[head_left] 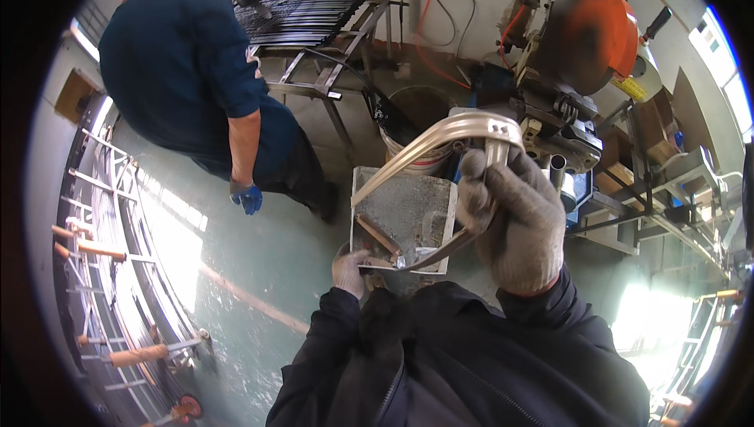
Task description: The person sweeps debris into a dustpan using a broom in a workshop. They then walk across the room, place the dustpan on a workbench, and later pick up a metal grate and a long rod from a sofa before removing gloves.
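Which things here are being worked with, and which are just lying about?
Seemingly in use: bent metal piece, held by the right hand; grey work surface, left hand at its edge.
Apparently just around: orange machine, white bucket, black rods.

Right fingers point(475, 197) curled, wrist point(528, 279) straight
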Available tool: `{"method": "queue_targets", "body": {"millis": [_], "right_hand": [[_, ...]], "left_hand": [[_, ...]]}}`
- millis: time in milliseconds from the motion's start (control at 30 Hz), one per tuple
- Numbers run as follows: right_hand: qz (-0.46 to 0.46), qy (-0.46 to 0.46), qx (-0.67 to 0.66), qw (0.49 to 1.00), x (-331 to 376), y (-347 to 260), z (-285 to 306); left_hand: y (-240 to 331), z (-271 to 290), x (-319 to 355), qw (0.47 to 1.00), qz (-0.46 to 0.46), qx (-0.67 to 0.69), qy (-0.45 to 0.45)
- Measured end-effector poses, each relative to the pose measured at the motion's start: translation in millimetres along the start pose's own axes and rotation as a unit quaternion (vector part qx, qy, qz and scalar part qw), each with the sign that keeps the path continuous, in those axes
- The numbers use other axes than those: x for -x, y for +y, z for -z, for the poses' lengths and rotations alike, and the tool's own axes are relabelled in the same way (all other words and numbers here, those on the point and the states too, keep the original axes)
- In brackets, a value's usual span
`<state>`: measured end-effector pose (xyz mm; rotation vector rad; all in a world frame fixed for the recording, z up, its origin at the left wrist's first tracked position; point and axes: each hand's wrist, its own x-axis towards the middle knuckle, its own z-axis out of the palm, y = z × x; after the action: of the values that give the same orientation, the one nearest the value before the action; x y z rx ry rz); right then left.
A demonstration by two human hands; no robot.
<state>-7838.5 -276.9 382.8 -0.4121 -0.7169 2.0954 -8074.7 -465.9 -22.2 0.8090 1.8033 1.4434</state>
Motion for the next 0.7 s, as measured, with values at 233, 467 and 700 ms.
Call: {"method": "queue_targets", "body": {"millis": [233, 467, 700], "right_hand": [[0.101, 0.012, -0.004, 0.995, -42.1, 14.1, -13.7], [0.154, 0.083, 0.008, 0.985, -93.2, 9.3, 12.5], [0.201, 0.067, -0.051, 0.976, -168.7, -22.4, 69.0]], "left_hand": [[67.9, 37.8, -106.4, 0.968, 0.162, 0.192, 0.018], [108.7, 44.8, -198.2, 0.976, 0.152, 0.15, 0.035], [121.7, 14.1, -286.5, 0.979, 0.14, 0.137, 0.048]]}}
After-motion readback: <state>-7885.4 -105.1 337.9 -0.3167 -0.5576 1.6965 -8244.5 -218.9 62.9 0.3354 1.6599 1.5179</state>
